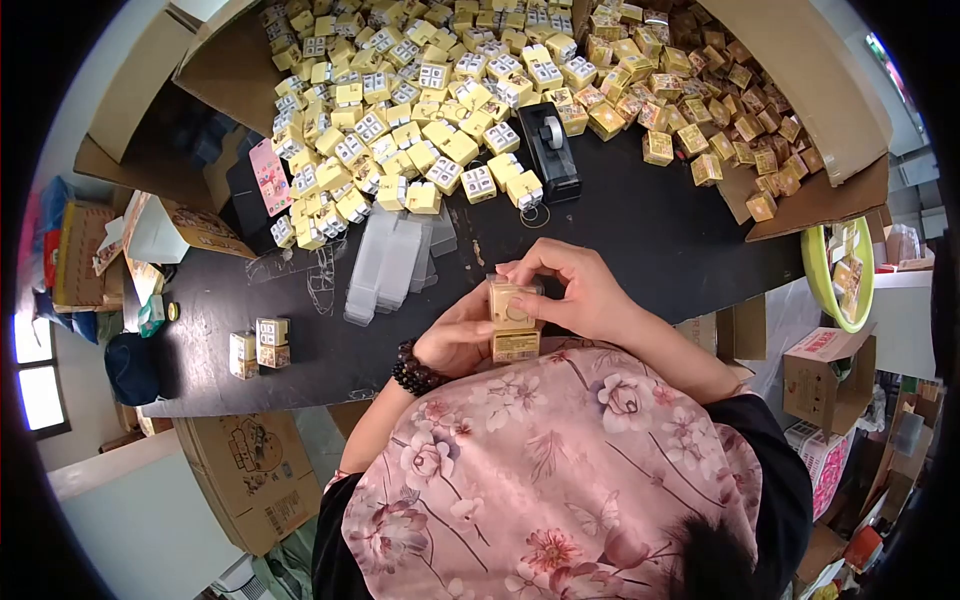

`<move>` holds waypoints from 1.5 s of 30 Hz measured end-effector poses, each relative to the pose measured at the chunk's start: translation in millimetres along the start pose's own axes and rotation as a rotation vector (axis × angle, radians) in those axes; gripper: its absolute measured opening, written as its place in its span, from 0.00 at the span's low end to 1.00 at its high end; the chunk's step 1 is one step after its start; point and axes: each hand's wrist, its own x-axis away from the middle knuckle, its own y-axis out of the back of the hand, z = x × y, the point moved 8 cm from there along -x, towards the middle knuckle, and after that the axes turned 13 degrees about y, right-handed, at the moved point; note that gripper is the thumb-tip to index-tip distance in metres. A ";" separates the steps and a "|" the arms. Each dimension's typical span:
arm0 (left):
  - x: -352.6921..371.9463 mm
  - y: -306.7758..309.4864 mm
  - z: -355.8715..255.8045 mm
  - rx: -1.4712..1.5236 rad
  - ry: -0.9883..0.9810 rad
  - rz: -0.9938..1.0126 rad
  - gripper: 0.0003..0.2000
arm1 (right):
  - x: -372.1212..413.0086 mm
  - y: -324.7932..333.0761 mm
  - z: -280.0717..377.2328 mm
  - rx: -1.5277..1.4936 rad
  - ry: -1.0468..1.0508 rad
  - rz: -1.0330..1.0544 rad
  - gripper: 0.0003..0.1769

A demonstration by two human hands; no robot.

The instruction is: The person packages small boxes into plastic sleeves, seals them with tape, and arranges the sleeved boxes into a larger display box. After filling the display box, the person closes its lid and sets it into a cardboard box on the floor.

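Close to my body, both hands hold a small two-part box stack: a pale yellow box point(513, 308) with a printed, orange-gold box point(516, 346) against its near end. A shiny surface on the upper part looks like clear plastic. My left hand point(455, 338) is wrapped round its left side, with a dark bead bracelet on the wrist. From the right, my right hand point(575, 288) pinches the upper part with curled fingers and thumb. Flat clear plastic sleeves point(385, 262) lie on the table beyond my left hand.
A big heap of yellow and white boxes point(400, 120) covers the far table, with orange-gold boxes point(740, 110) spilling from a carton point(850, 100). A black tape dispenser point(550, 165) stands between. Two box stacks point(258, 347) sit left; a green basket point(812, 275) is right.
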 end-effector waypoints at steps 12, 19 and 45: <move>-5.2 15.8 1.3 -0.262 0.025 -0.193 0.29 | 7.6 4.5 -10.1 -0.153 -0.058 0.016 0.07; -39.4 41.3 -11.8 -0.131 0.019 -0.349 0.19 | 16.7 26.3 -11.7 0.165 0.215 -0.066 0.13; -100.9 57.3 -69.0 -0.544 -0.307 -0.602 0.27 | 26.8 84.9 -94.0 -0.433 -0.392 -0.542 0.08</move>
